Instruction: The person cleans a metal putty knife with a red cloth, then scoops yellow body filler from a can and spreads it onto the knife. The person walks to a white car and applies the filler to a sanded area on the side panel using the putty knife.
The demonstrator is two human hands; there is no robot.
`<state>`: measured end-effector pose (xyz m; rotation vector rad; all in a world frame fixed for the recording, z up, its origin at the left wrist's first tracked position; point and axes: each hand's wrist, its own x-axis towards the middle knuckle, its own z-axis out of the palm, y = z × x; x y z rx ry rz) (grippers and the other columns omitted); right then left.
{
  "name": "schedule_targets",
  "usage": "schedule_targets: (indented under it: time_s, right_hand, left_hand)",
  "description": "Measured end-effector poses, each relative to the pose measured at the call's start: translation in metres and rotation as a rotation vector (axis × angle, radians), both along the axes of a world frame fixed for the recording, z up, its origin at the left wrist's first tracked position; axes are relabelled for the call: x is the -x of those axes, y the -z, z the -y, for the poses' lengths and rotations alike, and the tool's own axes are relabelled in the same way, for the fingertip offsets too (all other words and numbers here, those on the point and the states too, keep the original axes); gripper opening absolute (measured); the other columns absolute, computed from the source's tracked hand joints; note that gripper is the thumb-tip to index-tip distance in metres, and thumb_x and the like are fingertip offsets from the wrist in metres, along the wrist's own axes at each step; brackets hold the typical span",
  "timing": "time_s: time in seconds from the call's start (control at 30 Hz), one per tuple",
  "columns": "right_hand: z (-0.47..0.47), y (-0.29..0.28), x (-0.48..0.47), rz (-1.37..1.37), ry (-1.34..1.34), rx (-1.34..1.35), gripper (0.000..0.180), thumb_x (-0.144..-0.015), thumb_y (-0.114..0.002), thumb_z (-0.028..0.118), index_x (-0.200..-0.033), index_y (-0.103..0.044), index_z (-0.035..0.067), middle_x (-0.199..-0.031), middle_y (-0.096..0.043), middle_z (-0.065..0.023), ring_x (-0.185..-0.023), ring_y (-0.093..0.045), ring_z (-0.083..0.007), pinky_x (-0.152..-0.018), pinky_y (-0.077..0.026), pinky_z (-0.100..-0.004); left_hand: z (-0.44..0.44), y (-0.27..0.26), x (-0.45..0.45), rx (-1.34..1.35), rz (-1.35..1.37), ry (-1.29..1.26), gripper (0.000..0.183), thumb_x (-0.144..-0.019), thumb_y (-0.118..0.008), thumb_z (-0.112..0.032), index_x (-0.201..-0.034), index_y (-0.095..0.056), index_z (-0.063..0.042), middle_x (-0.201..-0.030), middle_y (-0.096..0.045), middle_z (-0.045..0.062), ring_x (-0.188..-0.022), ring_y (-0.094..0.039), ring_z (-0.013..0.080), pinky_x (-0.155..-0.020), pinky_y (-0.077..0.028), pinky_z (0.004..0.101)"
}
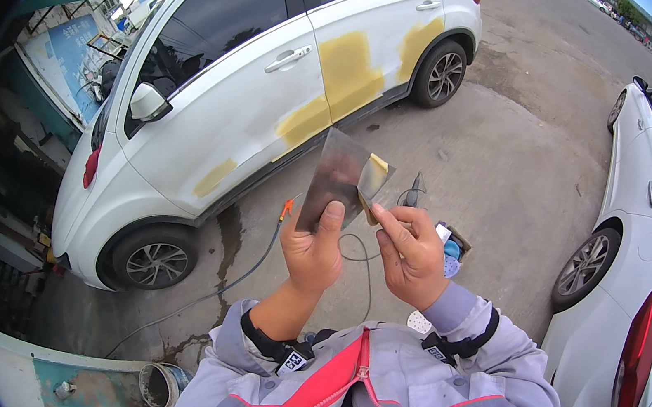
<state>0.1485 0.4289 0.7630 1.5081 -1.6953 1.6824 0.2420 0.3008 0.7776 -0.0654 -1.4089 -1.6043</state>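
Note:
My left hand (pixel 314 252) grips a flat metal plate (pixel 336 174) by its lower end, thumb on its face. Yellow body filler (pixel 377 162) sits at the edge of a second, smaller metal spreader blade (pixel 373 180), which overlaps the plate's right side. The fingertips of my right hand (pixel 413 253) pinch the lower end of that spreader. Behind them stands a white car (pixel 233 109), with yellow filler patches (pixel 350 73) on its doors and lower side.
An air blow gun (pixel 287 205) on a hose and a power sander (pixel 413 191) with a cord are on the concrete. Near my right arm is a box of sanding discs (pixel 452 259). A bucket (pixel 161 385) stands lower left; another white car (pixel 638 247) is at right.

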Motion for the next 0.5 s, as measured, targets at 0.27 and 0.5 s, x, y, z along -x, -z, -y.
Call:
schedule_targets:
  time_s: [0.27,0.5]
  right_hand:
    - [-0.01,-0.023,0.047,0.927,-0.36,0.632,0.037,-0.109,-0.052,0.015,-0.143,-0.055,0.003,-0.124,-0.068,-0.0101,-0.106,-0.069,-0.0193,-0.083,-0.061,-0.0347]
    - [-0.015,-0.001,0.045,0.613,-0.361,-0.05,0.034,-0.106,-0.058,0.016,-0.136,-0.063,-0.001,-0.118,-0.069,-0.0053,-0.1,-0.067,-0.0177,-0.088,-0.053,-0.0314]
  left_hand:
    - [0.027,-0.012,-0.004,-0.544,-0.012,0.208,0.029,-0.105,-0.055,-0.007,-0.133,-0.06,-0.001,-0.129,-0.067,0.008,-0.116,-0.065,0.0193,-0.099,-0.053,0.0373]
    - [0.023,0.006,0.003,-0.519,0.116,0.27,0.031,-0.105,-0.056,-0.008,-0.136,-0.059,-0.005,-0.132,-0.067,0.006,-0.119,-0.064,0.0179,-0.102,-0.051,0.0369]
